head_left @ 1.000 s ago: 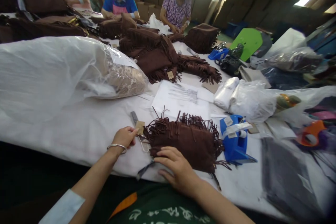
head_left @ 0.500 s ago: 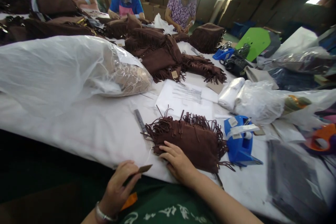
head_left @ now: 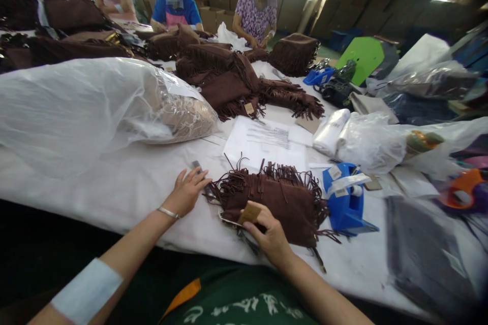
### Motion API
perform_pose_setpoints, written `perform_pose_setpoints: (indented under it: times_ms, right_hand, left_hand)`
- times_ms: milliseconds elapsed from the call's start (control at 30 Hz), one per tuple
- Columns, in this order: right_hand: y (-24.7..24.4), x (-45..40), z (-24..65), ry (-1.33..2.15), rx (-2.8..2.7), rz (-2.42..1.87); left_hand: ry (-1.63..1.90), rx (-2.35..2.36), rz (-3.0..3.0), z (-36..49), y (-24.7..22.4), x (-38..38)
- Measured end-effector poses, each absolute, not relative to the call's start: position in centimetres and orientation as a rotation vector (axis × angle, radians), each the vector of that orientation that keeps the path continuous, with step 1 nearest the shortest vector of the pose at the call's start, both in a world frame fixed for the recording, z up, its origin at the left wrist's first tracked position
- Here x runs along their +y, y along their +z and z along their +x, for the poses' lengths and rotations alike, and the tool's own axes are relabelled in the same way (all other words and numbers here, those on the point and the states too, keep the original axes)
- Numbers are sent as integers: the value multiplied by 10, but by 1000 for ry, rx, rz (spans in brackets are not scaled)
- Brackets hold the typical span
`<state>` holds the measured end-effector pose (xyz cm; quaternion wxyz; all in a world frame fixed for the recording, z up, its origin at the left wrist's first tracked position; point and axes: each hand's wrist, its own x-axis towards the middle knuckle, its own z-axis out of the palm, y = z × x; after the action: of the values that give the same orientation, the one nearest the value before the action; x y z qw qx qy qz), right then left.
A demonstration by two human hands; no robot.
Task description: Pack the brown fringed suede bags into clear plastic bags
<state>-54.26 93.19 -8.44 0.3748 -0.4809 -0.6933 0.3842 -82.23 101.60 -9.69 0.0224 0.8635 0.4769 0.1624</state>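
Fringed brown suede bag (head_left: 272,213) | lies flat on white-sheeted table (head_left: 114,198) | right hand (head_left: 269,231) pinches kraft hang tag (head_left: 248,213) against it | left hand (head_left: 186,193) spread open beside grey tool (head_left: 196,164) | step: tag placement, seemingly | next: tag appears to need fastening

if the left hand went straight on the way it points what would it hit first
Probably the loose fringe of the brown suede bag, just beyond the fingertips of the left hand. A metal tool lies right by those fingers, but depth is unclear, so the hand may already be past it.
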Motion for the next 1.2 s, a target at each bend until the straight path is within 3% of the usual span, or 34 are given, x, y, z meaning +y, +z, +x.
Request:
perform_pose_setpoints:
  times_ms: [167, 333, 500, 633, 800, 1033, 1200]
  right_hand:
    - [-81, 940, -529, 436, -1834, -1506]
    - [-77, 920, -541, 446, -2433, -1190]
    - [-101, 924, -550, 406, -2594, -1271]
    - [-99, 937, -547, 419, -2587, -1274]
    - [-82, 949, -541, 571, -2552, -1246]
    - [-45, 960, -533, 801, -2781, -1182]
    - [-57, 938, -545, 444, -2702, -1284]
  left_hand:
    - [360, 1441, 2797, -860, -93, 1041]
    - [109, 1515, 2726, -893, -81, 977]
    - [-30, 1655, 1865, -880, -67, 894]
    - [61, 1247, 1079, -843, -51, 860]
    - [296, 973, 653, -771, -48, 866]
    - [336, 947, 793, -649, -82, 878]
    - [298, 955, 990, -672, -83, 878]
